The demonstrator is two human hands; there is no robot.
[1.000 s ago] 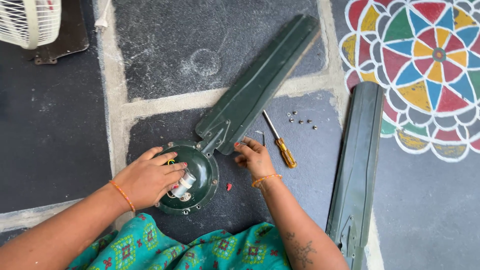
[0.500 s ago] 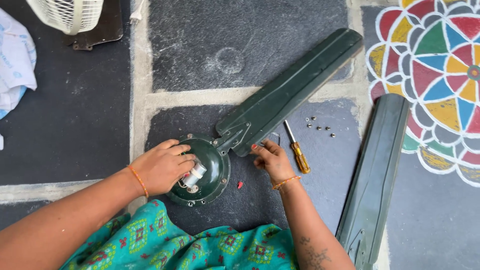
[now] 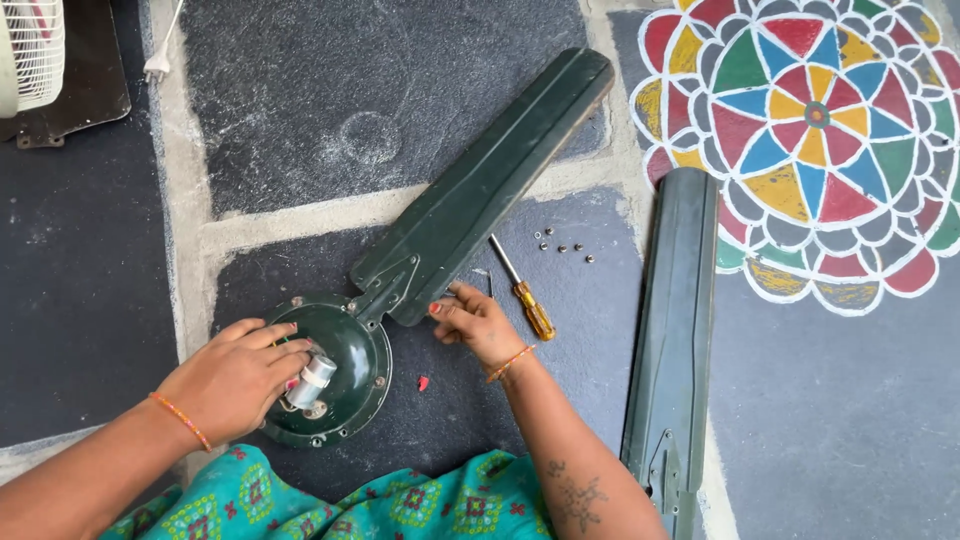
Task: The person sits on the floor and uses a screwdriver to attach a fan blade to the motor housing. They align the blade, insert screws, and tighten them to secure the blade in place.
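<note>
On the stone floor (image 3: 300,120), the left hand (image 3: 235,380) rests flat, fingers spread, on the dark green fan motor housing (image 3: 345,365), beside its silver shaft (image 3: 312,378). The right hand (image 3: 478,322) pinches the base of the attached fan blade (image 3: 480,190). A yellow-handled screwdriver (image 3: 525,298) lies just beside it, small screws (image 3: 562,245) near, a second blade (image 3: 672,340) well apart.
</note>
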